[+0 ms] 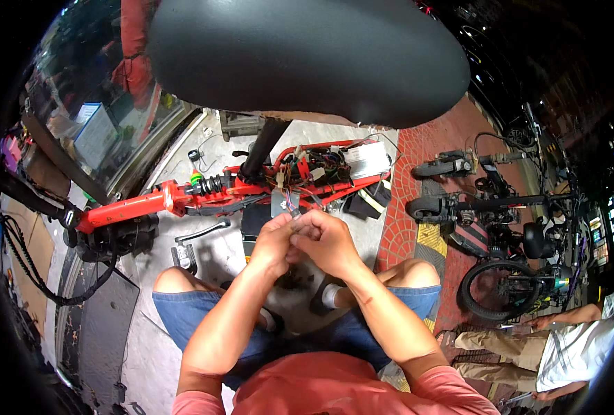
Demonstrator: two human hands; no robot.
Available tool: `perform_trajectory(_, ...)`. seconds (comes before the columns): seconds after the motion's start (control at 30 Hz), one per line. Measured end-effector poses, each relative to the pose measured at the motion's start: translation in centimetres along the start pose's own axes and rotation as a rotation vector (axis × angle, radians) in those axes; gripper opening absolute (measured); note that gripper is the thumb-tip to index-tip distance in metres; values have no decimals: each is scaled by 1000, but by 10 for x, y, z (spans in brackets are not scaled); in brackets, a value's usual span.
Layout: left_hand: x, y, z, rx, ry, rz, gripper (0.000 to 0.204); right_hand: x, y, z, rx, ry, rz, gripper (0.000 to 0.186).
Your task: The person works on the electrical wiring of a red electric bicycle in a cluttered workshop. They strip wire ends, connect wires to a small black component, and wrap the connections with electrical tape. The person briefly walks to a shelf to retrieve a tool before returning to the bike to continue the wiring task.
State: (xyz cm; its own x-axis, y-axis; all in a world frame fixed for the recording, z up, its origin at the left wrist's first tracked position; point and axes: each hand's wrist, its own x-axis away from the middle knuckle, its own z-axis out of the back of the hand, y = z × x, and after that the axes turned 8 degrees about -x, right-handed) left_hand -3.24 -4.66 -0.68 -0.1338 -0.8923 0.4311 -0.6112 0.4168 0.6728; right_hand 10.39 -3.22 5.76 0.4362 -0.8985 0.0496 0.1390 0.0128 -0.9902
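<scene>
My two hands meet just in front of the red frame of an electric bike (123,211). Both are closed, fingertips pinching close together. My left hand (273,243) grips the end of a bundle of thin coloured wires (291,203), which runs up past a small dark box (278,206). My right hand (326,238) pinches at the same wire end; my fingers hide what exactly lies between them. Beyond, a tangle of wires and white plugs (307,166) fills the open frame bay. A large black saddle (307,59) on its post hangs over the far side.
A pedal crank (199,235) juts out left of my hands. A small bottle with a green band (195,166) stands behind the frame. Several parked bikes (493,207) line the right, on red paving (397,235). At the lower right stands another person (570,346). A glass pane is at far left.
</scene>
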Motion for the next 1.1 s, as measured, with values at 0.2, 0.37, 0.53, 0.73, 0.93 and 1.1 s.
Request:
perform_trajectory(0.2, -1, -2, 1, -72, 33, -35, 11, -1, 13, -1, -92, 31, -78, 10)
perform_trajectory(0.37, -11, -17, 1, -225, 177, -213, 13, -1, 53, -5, -110, 118, 49, 9)
perform_trajectory(0.53, -15, -28, 7, -192, 197, -372, 12, 4, 58, -12, -281, 183, -21, 6)
perform_trajectory(0.73, -8, -19, -12, 16, 192, -305, 12, 10, 54, -18, -536, 227, -100, 3)
perform_trajectory(0.93, -18, -34, -6, 50, 183, -302, 11, 11, 73, -8, -579, 166, -149, 5)
perform_trajectory(1.1, -24, -42, -1, -14, 226, -344, 13, 16, 71, -3, -526, 150, -351, 12)
